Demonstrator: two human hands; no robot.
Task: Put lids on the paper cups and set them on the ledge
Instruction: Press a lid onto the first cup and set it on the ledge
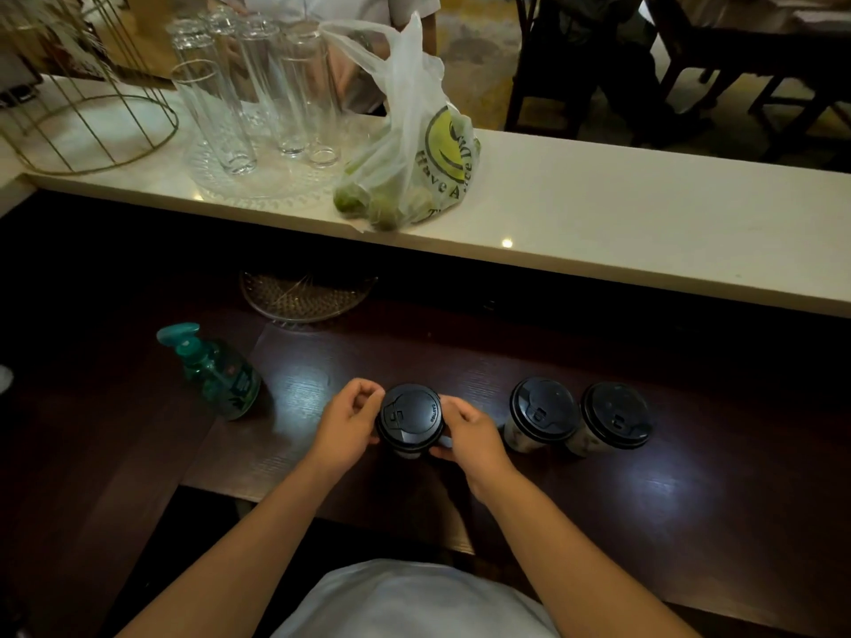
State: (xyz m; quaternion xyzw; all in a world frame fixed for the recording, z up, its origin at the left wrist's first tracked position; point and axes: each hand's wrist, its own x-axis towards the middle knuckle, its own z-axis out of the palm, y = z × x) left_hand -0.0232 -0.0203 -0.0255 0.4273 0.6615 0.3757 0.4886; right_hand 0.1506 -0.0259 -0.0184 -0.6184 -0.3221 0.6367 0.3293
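A paper cup with a black lid (410,419) stands on the dark wooden counter (690,499) in front of me. My left hand (347,428) presses against its left side, and my right hand (469,437) grips its right side, fingers curled around the lid's rim. Two more lidded paper cups stand to the right, one (542,414) beside the other (614,419), both untouched. The pale ledge (598,223) runs above and behind the counter.
On the ledge sit several tall clear glasses (258,94) on a glass tray, a plastic bag of green fruit (410,168) and a gold wire stand (83,85). A teal pump bottle (216,373) and a woven coaster (304,292) are on the counter's left.
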